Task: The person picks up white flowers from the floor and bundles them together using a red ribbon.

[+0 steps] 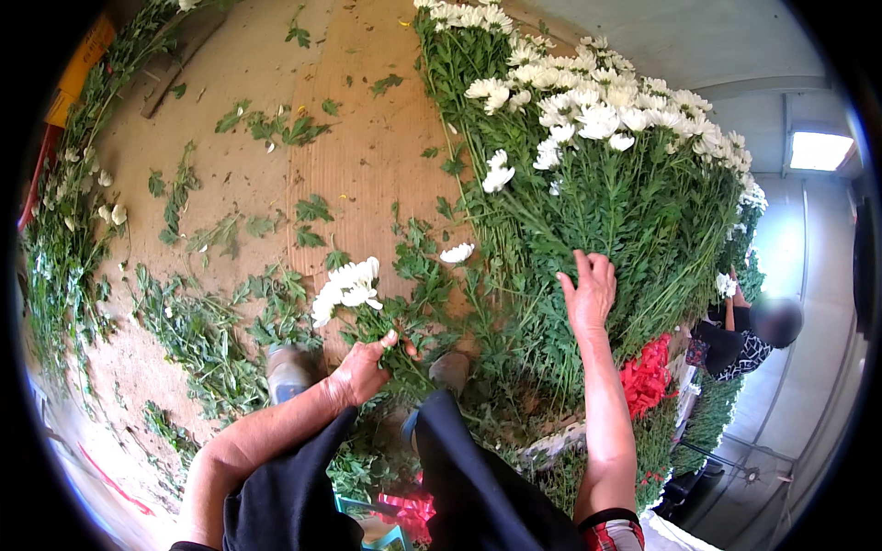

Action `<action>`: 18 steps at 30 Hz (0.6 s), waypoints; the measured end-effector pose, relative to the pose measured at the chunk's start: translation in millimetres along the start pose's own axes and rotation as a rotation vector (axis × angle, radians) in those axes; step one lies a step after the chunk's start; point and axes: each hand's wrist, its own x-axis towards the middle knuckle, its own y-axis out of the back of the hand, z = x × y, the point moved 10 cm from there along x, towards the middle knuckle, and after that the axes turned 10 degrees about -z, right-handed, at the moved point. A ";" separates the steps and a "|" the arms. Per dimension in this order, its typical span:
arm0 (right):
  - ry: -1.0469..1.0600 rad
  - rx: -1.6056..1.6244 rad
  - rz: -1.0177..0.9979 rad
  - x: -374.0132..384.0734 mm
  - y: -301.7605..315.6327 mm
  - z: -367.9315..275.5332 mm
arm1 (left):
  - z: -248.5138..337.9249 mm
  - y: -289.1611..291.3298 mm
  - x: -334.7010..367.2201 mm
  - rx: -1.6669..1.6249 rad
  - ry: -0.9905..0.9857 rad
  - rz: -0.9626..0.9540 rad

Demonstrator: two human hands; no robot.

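Note:
My left hand is closed round the leafy stems of a small bunch of white chrysanthemums, their blooms pointing away from me. To the right rises a large heap of cut white chrysanthemums, the blooms at its far upper end and the green stems running down toward me. My right hand is at the stems of this heap, thumb apart from the fingers. No stem shows plainly in its grasp; the fingertips reach in among the leaves. A single white bloom lies just beyond the bunch.
Loose leaves and stem bits litter the cardboard on the floor. More white flowers lie along the left. Red ribbon strips are beside the heap. A co-worker is at the far right near more flowers. My shoes stand among the trimmings.

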 end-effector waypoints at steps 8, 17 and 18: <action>-0.017 -0.244 -0.071 26.5 -28.6 -11.8 | 0.8 7.0 -13.5 0.170 0.022 0.029; -0.102 0.472 -0.055 -25.3 -37.3 -36.7 | 23.3 28.1 -46.5 0.050 -0.088 0.065; -0.072 0.541 -0.130 -35.6 -43.7 -53.3 | 23.1 28.8 -44.2 0.012 -0.106 0.059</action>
